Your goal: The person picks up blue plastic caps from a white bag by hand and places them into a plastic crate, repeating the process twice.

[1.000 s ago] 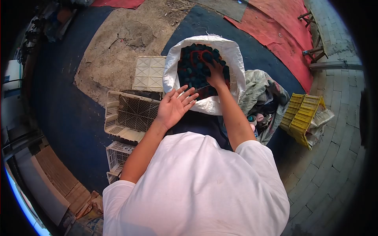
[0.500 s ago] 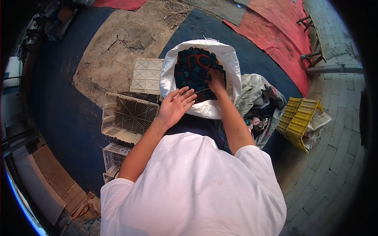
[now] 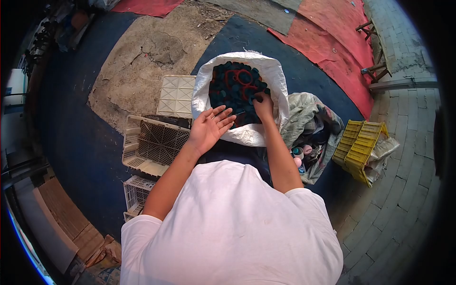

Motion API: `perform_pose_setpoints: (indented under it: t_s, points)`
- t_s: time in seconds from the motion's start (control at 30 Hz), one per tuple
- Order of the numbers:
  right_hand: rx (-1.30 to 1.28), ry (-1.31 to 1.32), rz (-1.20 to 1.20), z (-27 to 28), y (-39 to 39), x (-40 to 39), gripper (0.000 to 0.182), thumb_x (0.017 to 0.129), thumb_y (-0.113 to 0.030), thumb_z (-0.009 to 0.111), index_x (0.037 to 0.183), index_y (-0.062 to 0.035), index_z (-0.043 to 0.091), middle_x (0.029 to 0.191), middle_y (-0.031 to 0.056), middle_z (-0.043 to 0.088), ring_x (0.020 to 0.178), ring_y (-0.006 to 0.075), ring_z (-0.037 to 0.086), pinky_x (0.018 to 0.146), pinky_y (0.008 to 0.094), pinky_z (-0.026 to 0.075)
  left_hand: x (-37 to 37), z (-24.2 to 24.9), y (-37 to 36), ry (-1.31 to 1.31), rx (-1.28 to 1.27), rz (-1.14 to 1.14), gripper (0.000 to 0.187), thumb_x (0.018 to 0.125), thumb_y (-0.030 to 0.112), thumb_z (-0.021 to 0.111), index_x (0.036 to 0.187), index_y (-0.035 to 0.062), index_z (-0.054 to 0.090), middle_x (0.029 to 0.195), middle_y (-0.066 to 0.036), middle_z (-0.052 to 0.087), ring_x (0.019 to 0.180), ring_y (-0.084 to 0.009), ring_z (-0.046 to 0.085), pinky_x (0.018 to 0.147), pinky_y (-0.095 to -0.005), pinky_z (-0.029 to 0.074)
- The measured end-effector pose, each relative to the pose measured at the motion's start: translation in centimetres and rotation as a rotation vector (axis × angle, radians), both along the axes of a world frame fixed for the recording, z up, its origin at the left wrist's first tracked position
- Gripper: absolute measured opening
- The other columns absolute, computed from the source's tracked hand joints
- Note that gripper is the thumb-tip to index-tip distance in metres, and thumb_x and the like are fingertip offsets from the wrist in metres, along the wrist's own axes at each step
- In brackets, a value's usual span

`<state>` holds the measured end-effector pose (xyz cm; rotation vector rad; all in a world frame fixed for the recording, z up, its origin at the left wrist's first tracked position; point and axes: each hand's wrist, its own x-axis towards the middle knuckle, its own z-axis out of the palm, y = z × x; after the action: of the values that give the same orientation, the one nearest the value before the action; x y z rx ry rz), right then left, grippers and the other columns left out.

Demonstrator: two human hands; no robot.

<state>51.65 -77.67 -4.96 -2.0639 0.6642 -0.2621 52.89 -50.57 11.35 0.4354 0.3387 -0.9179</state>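
White and woven, one open sack [image 3: 203, 80] holds countless dark-green round caps [image 3: 218, 95] and at least two red rings [image 3: 237, 75]. The left hand [image 3: 209, 130] is spread palm-up by its near rim; the right hand [image 3: 263, 107] bends among the caps, its grip unclear. At least three pale plastic crates [image 3: 130, 156] stand on blue floor matting [image 3: 71, 118].

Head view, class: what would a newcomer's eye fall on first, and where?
Probably the open white sack near the centre, holding dark round pieces and red loops. The right hand reaches into it; the left hand is open, palm up, by its near left edge. Then come yellow crates at right and a red sheet at upper right.
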Motion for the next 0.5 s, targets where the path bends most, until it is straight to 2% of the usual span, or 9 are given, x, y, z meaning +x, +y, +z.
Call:
perform_pose_setpoints:
  t_s: [0.13, 0.23, 0.33, 0.43, 0.5]
  points:
    - [0.115, 0.048, -0.029, 0.8, 0.6, -1.0, 0.029, 0.082, -0.013, 0.071, 0.108, -0.0032, 0.073, 0.094, 0.0125, 0.076, 0.084, 0.0225, 0.073, 0.076, 0.0342, 0.057, 0.6, -0.1, -0.8, -0.017, 0.069, -0.017, 0.046, 0.109, 0.031, 0.042, 0.139, -0.0038, 0.046, 0.14, -0.022, 0.053, 0.133, -0.0378, 0.053, 0.117, -0.0492, 0.043]
    - [0.52, 0.081, -0.109, 1.4, 0.7, -1.2, 0.028, 0.084, -0.012, 0.071, 0.109, -0.001, 0.072, 0.093, 0.0085, 0.075, 0.084, 0.016, 0.072, 0.073, 0.029, 0.057, 0.8, -0.6, -1.6, -0.028, 0.133, -0.03, 0.046, 0.108, 0.031, 0.043, 0.139, -0.0035, 0.046, 0.14, -0.021, 0.053, 0.133, -0.0371, 0.053, 0.116, -0.0488, 0.043]
    - [0.594, -0.064, -0.115, 2.9, 1.7, -1.7, 0.026, 0.084, -0.008, 0.069, 0.107, 0.0035, 0.071, 0.088, 0.0092, 0.074, 0.076, 0.0104, 0.068, 0.068, 0.0262, 0.054, 1.3, -2.0, -2.5, -0.063, 0.206, -0.045, 0.046, 0.108, 0.031, 0.044, 0.139, -0.0025, 0.046, 0.14, -0.02, 0.054, 0.132, -0.0351, 0.053, 0.116, -0.048, 0.043]
    - [0.59, -0.137, -0.118, 5.8, 3.4, -1.8, 0.022, 0.085, -0.009, 0.07, 0.104, 0.0019, 0.072, 0.086, 0.0084, 0.074, 0.075, 0.0108, 0.068, 0.068, 0.0271, 0.054, 1.9, -1.5, -4.6, -0.089, 0.318, -0.057, 0.044, 0.107, 0.033, 0.047, 0.137, 0.0002, 0.049, 0.137, -0.018, 0.055, 0.129, -0.0322, 0.055, 0.114, -0.0467, 0.044]
    - [0.44, -0.188, -0.083, 8.5, 5.2, -1.9, 0.02, 0.084, -0.008, 0.072, 0.102, 0.0002, 0.073, 0.087, 0.0077, 0.074, 0.073, 0.0127, 0.068, 0.068, 0.0279, 0.054, 2.4, -1.6, -5.7, -0.079, 0.309, -0.076, 0.043, 0.106, 0.034, 0.05, 0.136, 0.0025, 0.051, 0.134, -0.016, 0.057, 0.128, -0.03, 0.055, 0.113, -0.0464, 0.044]
